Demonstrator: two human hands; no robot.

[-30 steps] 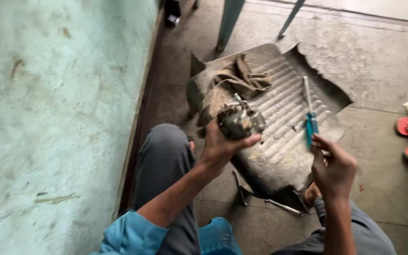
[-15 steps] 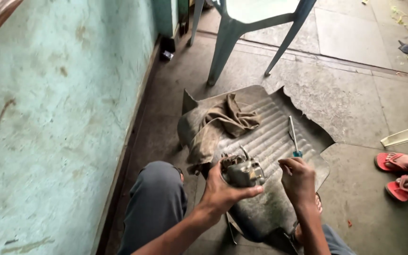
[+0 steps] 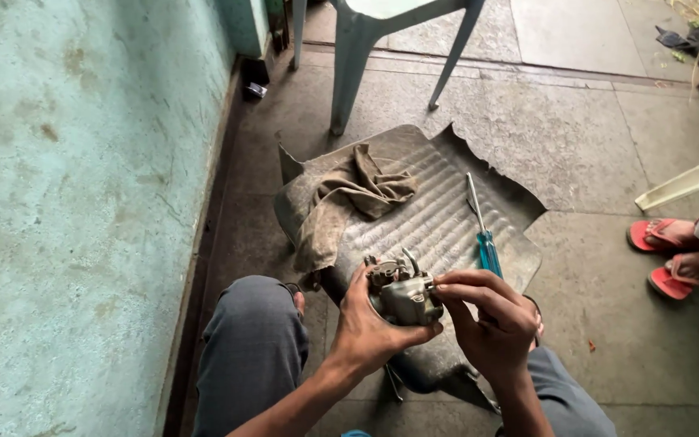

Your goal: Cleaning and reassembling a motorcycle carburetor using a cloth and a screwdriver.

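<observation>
A worn grey rubber mat with ribbed grooves lies on the concrete floor, and on it rest a crumpled brown rag toward its far left part and, near its right edge, a screwdriver with a blue handle. The person's left hand is closed around a small grey metal engine part, cupping it from below and from the left, the thumb up along its near side. The right hand meets the same part from the right; its fingertips are pinched together against the upper right corner of the part, though what they pinch there is too small to tell. The part is held above the near end of the mat, between the person's knees, just beside the handle of the screwdriver. A pale plastic chair stands beyond the mat. At the right edge, another person's feet in red sandals rest on the floor.
</observation>
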